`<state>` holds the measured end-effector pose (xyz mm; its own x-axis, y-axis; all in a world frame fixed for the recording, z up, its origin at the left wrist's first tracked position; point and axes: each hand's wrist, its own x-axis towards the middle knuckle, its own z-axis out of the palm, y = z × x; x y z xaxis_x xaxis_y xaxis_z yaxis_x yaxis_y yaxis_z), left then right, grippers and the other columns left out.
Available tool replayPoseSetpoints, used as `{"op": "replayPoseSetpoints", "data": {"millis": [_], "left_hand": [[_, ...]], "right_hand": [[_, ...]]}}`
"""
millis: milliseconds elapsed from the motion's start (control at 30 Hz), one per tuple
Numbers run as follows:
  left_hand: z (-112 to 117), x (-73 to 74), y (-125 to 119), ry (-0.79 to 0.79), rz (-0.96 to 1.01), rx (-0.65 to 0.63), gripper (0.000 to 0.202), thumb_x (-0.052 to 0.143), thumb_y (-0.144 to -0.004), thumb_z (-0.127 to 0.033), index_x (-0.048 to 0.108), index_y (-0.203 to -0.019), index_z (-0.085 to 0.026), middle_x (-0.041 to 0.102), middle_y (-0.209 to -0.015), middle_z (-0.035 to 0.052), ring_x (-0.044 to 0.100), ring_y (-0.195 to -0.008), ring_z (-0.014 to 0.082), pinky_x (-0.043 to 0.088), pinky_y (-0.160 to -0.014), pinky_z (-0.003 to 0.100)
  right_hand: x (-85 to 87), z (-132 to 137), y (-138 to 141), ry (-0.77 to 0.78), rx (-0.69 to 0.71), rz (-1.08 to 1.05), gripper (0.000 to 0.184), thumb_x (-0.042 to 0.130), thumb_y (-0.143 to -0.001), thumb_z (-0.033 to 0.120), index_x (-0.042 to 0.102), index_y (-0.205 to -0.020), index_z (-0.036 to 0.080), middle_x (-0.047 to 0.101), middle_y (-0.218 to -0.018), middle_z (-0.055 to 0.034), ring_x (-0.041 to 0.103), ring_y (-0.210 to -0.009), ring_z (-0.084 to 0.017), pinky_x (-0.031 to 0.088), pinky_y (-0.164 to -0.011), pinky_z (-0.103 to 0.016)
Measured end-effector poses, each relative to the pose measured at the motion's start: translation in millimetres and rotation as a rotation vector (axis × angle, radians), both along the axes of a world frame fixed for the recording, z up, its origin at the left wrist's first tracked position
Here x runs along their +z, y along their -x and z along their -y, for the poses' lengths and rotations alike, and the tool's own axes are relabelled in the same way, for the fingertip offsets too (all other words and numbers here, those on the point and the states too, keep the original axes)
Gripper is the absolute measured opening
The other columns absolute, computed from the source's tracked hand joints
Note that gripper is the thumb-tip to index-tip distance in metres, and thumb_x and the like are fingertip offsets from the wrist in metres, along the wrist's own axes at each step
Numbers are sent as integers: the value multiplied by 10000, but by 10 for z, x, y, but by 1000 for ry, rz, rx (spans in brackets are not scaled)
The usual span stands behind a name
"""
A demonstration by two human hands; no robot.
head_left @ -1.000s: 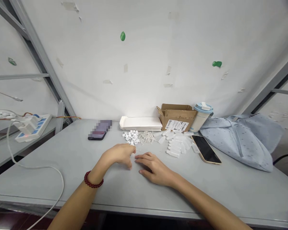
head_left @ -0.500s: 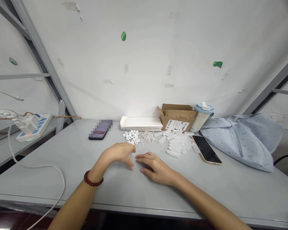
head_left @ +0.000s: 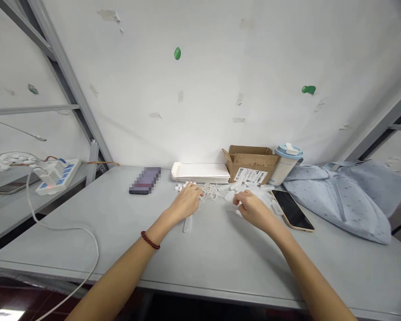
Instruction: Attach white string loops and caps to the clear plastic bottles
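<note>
My left hand (head_left: 187,199) reaches over the small white caps (head_left: 178,187), its fingers drawn together and pointing down at the left edge of a pile of thin white strings (head_left: 211,191). What its fingertips hold, if anything, is hidden. Just below that hand a clear plastic tube (head_left: 187,224) lies on the table. My right hand (head_left: 254,208) is over the left part of a heap of clear plastic tubes (head_left: 265,195). Its fingers are bent, with thumb and forefinger a little apart, and I see nothing held in them. The hand covers several of the tubes.
Behind the strings lies a stack of flat white packets (head_left: 200,171), beside an opened cardboard box (head_left: 252,162) and a lidded cup (head_left: 285,165). A phone (head_left: 292,209) and a pale blue cloth bag (head_left: 337,200) are at right. Another phone (head_left: 145,180), a cable (head_left: 95,249) and a power strip (head_left: 62,178) are at left.
Both hands have parted from the middle. The left moved up to the caps and strings, leaving the clear tube on the table; the right moved up and right to the tubes.
</note>
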<state>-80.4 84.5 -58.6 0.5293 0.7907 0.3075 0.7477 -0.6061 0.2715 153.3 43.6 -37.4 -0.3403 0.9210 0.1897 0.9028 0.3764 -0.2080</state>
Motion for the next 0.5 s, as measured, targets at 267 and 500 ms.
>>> {"op": "replayPoseSetpoints", "data": {"millis": [267, 500], "left_hand": [[-45, -99, -17, 31, -94, -11, 406, 371, -758, 6, 662, -1004, -133, 640, -1080, 101, 461, -1080, 280, 398, -916, 408], [-51, -74, -19, 56, -72, 6, 448, 353, -740, 36, 650, -1030, -132, 632, -1116, 99, 469, -1076, 259, 409, -917, 386]], "right_hand": [[47, 61, -33, 183, -58, 60, 243, 484, -736, 29, 607, -915, 138, 645, -910, -102, 540, -920, -239, 401, -733, -292], [2, 58, -78, 200, -37, 52, 317, 533, -664, 14, 620, -933, 158, 641, -950, -92, 523, -962, -250, 412, -722, -287]]}}
